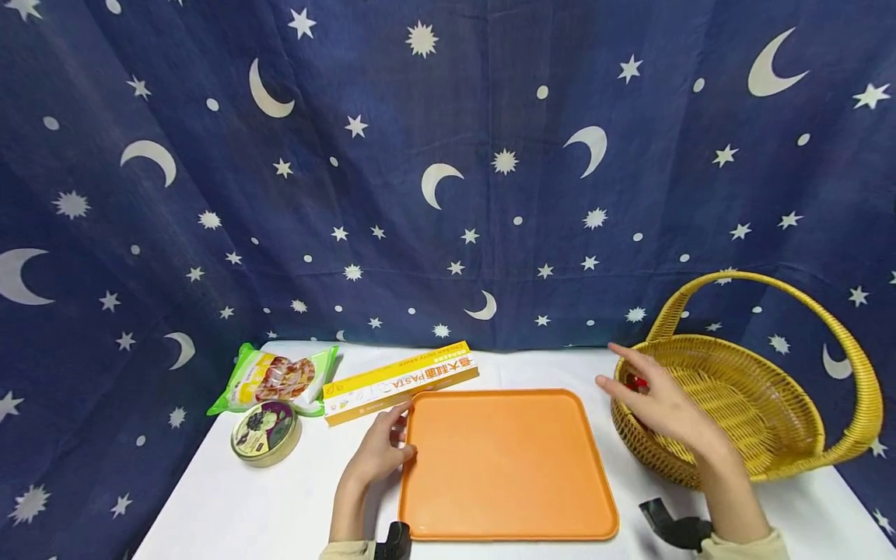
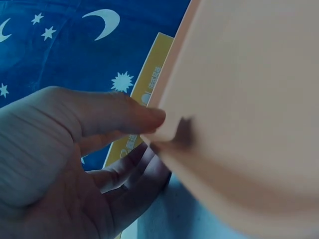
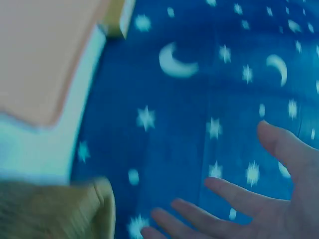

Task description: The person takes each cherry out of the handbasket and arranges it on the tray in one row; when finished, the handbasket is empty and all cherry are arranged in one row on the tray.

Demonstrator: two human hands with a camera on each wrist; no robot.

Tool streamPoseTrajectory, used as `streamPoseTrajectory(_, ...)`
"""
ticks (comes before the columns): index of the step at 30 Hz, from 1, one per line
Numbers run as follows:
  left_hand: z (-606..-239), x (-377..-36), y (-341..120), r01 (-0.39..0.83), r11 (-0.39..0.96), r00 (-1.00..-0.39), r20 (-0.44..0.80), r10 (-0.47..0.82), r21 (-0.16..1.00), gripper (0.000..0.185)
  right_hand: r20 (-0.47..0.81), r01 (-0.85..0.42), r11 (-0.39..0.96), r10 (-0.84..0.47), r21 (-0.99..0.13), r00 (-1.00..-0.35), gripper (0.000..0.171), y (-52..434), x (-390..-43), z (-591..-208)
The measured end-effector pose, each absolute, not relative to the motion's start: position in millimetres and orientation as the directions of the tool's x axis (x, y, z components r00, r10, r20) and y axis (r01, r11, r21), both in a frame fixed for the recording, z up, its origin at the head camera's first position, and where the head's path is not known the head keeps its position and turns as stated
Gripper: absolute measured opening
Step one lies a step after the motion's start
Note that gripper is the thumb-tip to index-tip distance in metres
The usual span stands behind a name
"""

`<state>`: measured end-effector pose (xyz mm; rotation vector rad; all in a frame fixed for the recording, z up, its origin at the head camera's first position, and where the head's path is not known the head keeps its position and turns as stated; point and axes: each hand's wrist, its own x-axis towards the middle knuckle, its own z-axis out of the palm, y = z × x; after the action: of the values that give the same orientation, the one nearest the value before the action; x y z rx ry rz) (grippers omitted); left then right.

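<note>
- A dark blue curtain (image 1: 483, 264), all moons and stars, is filling the whole background!
- The white table (image 1: 196, 505) is stretching out below it.
- Over on the right, the woven basket (image 1: 749, 397) is standing with its tall handle arching up.
- Here's the orange tray (image 1: 504, 467), lying mid-table, just left of the basket.
- A green-edged food bag (image 1: 283, 379) is resting at the back left.
- The yellow-and-white pasta box (image 1: 402, 381) is slanting between that bag and the tray's far left corner.
- The right hand (image 1: 658, 400) is hovering around the basket's left side, fingers spreading apart; whether it's touching the rim, I cannot tell.
- The left hand (image 1: 381, 447) is gripping the tray's left edge, thumb pressing on top, fingers curling underneath!
- A round tin (image 1: 266, 432) is sitting just in front of the bag.
- Something small and red (image 1: 635, 382) is peeking out behind the right hand's fingers.
</note>
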<state>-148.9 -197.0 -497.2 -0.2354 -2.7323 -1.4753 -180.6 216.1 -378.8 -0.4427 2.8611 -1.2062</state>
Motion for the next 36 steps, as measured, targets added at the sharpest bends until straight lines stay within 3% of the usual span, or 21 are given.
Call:
streamPoseTrajectory(7,-499,-149,-199,0.202,0.561,-0.979,0.146,0.143,0.803,0.064,-0.184,-0.034,0.650,-0.264,-0.760,-0.947,0.061,283,-234,-362)
streamPoseTrajectory(12,-498,-150,-202,0.201,0.554,-0.979,0.147,0.141,0.808,0.063,-0.407,0.142,0.664,-0.262,-0.734,-0.875,0.062,300,-269,-378)
streamPoseTrajectory(16,-498,-150,-202,0.196,0.528,-0.979,0.131,0.158,0.826,0.064,-0.519,0.251,0.670,-0.233,-0.699,-0.822,0.049,303,-283,-392)
streamPoseTrajectory(20,-496,-148,-202,0.182,0.527,-0.978,0.097,0.185,0.830,0.065,-0.587,0.329,0.668,-0.200,-0.667,-0.785,0.029,303,-290,-399)
streamPoseTrajectory(28,-494,-149,-201,0.156,0.566,-0.979,0.053,0.194,0.809,0.065,-0.643,0.420,0.638,-0.157,-0.645,-0.750,0.016,295,-295,-405)
streamPoseTrajectory(36,-494,-148,-204,0.134,0.564,-0.983,0.038,0.178,0.815,0.064,-0.657,0.446,0.649,-0.110,-0.616,-0.746,0.014,286,-297,-416)
